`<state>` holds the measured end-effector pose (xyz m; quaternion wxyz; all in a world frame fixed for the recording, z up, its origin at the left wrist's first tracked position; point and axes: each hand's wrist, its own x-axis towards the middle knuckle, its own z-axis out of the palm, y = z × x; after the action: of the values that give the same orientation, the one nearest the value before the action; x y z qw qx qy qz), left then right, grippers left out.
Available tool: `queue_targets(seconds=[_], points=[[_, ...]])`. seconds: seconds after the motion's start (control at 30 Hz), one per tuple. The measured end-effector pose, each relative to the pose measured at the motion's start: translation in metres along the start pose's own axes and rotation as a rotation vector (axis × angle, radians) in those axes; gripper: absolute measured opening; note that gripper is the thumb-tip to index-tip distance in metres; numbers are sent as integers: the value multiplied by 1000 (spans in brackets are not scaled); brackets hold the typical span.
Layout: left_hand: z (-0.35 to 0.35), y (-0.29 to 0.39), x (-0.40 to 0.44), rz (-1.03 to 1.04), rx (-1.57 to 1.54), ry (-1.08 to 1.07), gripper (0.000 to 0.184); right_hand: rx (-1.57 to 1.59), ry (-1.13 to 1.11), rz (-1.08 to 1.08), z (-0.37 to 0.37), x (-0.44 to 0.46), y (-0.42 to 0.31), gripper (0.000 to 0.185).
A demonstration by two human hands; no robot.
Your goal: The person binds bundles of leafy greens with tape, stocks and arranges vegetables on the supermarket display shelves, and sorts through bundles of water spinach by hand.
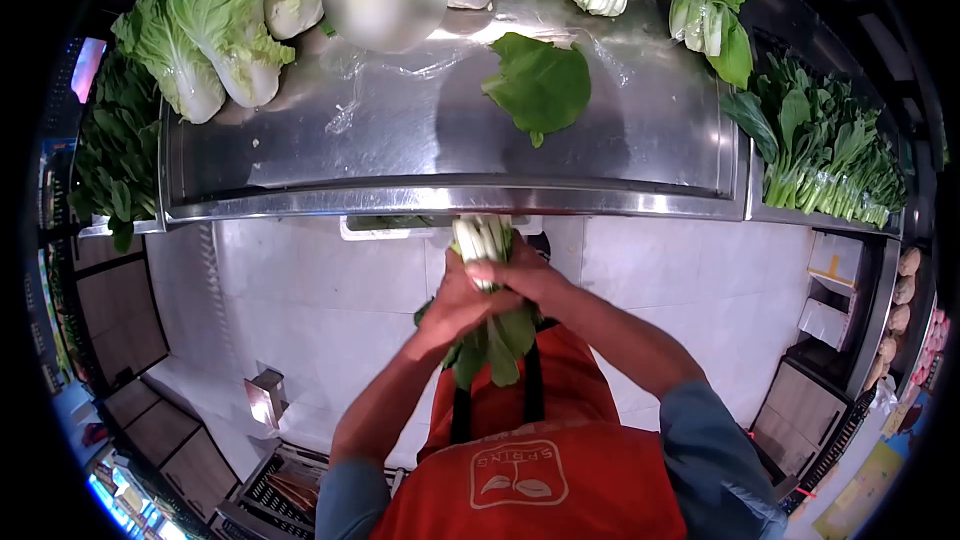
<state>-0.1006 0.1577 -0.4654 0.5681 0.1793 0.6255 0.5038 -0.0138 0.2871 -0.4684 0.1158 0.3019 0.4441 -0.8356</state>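
Note:
A bunch of bok choy (484,240) is held in front of the red apron, over the floor just short of the steel counter. Its white stems point toward the counter and its dark green leaves hang toward my body. My left hand (462,302) is closed around the bunch from the left, about where stems meet leaves. From the right, my right hand (520,275) wraps the stems, and some of its fingers are hidden behind them. On the counter ahead lies a loose green leaf (542,85).
The steel counter (320,155) spans the front, with napa cabbages (225,35) at back left and wrapped leafy greens (705,0) at back right. Bundled green stalks (830,145) fill the right side. Below the counter edge sits a clear tray (375,233); a metal box (266,398) stands left.

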Motion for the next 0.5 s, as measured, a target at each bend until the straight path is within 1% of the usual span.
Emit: queue_targets(seconds=[0.07, 0.1, 0.13, 0.17, 0.2, 0.23, 0.3, 0.33, 0.37, 0.4, 0.43, 0.47, 0.5], points=[[11, -21, -8, 118, 196, 142, 69, -44, 13, -29, 6, -11, 11, 104], [15, -28, -8, 152, 241, 182, 68, -44, 68, 12, 6, -12, 16, 106], [12, -35, -5, 152, 209, 152, 67, -30, 31, -5, 3, -5, 18, 102], [2, -26, 0, 131, 85, 51, 55, -16, -6, -18, -2, 5, 14, 98], [-7, -16, 5, 97, -37, -46, 44, 10, -45, 56, -3, 14, -1, 92], [-1, -8, 8, 15, 145, 53, 40, -6, -38, -7, -3, 19, 5, 86], [1, 5, 1, 134, 89, 87, 46, -38, -35, -134, 2, 25, 13, 75], [1, 6, -5, 132, 331, 140, 54, -23, 20, -29, 1, 22, 16, 75], [-1, 7, -11, 126, 579, 191, 63, -107, 91, -43, -2, 25, 22, 76], [-3, 11, -16, -81, 519, 162, 83, -28, 69, -24, -1, 19, 16, 74], [-6, 18, -22, -118, 462, 146, 91, 47, 49, -1, -1, 12, 10, 72], [-10, 23, -26, -67, 456, 118, 96, 63, 72, 45, -3, 7, 11, 66], [-15, 26, -29, -12, 453, 86, 102, 175, 101, 4, 3, -1, 10, 64]])
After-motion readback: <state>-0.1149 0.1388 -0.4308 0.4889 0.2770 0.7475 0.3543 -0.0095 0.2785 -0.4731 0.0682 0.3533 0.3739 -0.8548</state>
